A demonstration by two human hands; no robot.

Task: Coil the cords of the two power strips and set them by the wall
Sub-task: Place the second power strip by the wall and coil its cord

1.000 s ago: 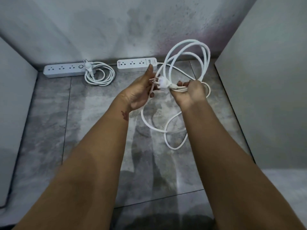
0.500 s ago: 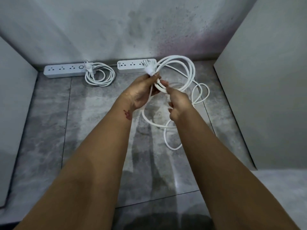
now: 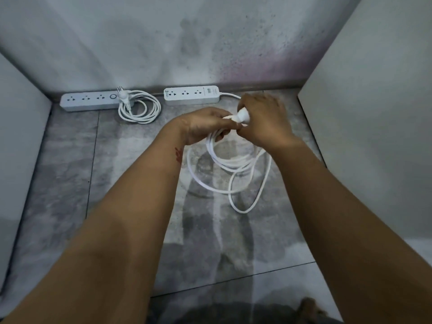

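Observation:
Two white power strips lie along the back wall. The left strip [image 3: 90, 101] has its cord coiled [image 3: 140, 109] beside it, with the plug resting on top. The right strip [image 3: 191, 94] has its cord running to my hands. My left hand [image 3: 205, 125] grips the gathered loops of this white cord [image 3: 233, 164], which hang down to the floor in loose turns. My right hand [image 3: 264, 118] holds the white plug [image 3: 243, 113] just above the bundle, touching the left hand.
The grey tiled floor [image 3: 70, 171] is bounded by the stained back wall [image 3: 163, 43], a pale panel on the left [image 3: 18, 113] and another on the right [image 3: 374, 113]. A foot shows at the bottom edge [image 3: 311, 307].
The raised loops have dropped from above my hands to hang below them. My right hand moved up and over to take the plug, and both hands shifted right toward the strip.

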